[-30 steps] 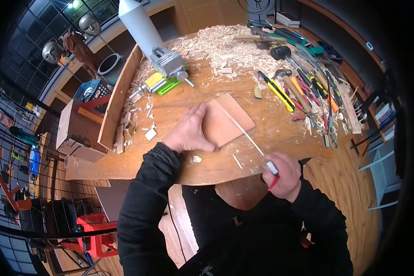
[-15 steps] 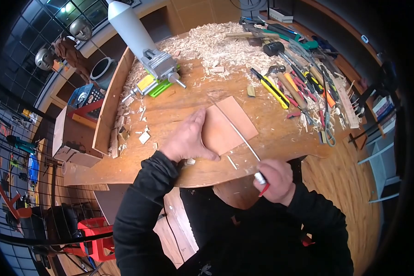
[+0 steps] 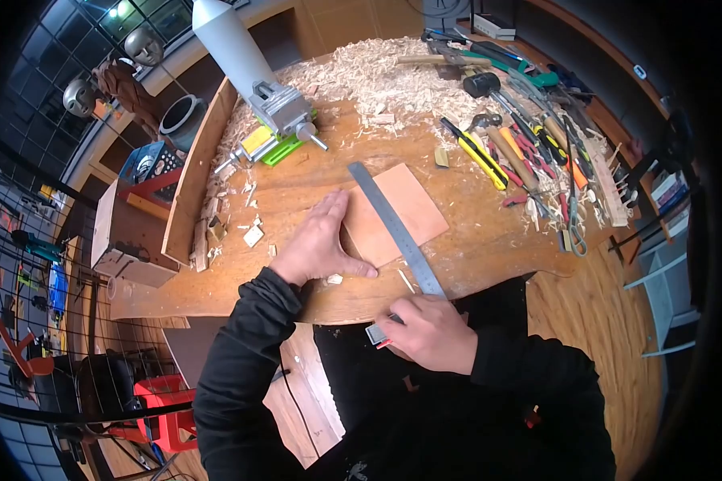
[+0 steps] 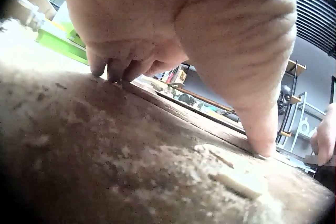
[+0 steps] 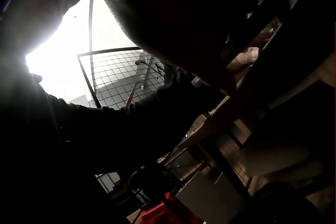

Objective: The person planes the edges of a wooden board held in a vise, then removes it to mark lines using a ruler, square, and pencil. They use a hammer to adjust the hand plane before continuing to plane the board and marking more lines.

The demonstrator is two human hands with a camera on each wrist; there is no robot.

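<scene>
A flat, square tan board [image 3: 416,210] lies on the wooden table [image 3: 297,184]. My left hand [image 3: 314,240] rests along its left side, with fingers and thumb spread apart. In the left wrist view the fingertips and thumb of my left hand [image 4: 178,35] press down at the board's edge. My right hand [image 3: 431,333] grips the near end of a steel ruler [image 3: 389,218], at the table's front edge. The ruler lies flat side up, slanting across the board and past its far edge. A silvery block [image 3: 375,333] and a bit of red show beside the right fingers.
Wood shavings [image 3: 361,76] cover the far part of the table. A grey vise [image 3: 281,112] stands at the back left. On the right lie many tools, among them a yellow cutter [image 3: 480,160] and a black mallet [image 3: 481,84]. An upright plank [image 3: 200,172] lines the left side.
The ruler has turned from standing on its thin edge to lying flat side up. My right hand has rolled over and moved left. The left hand stays at the board.
</scene>
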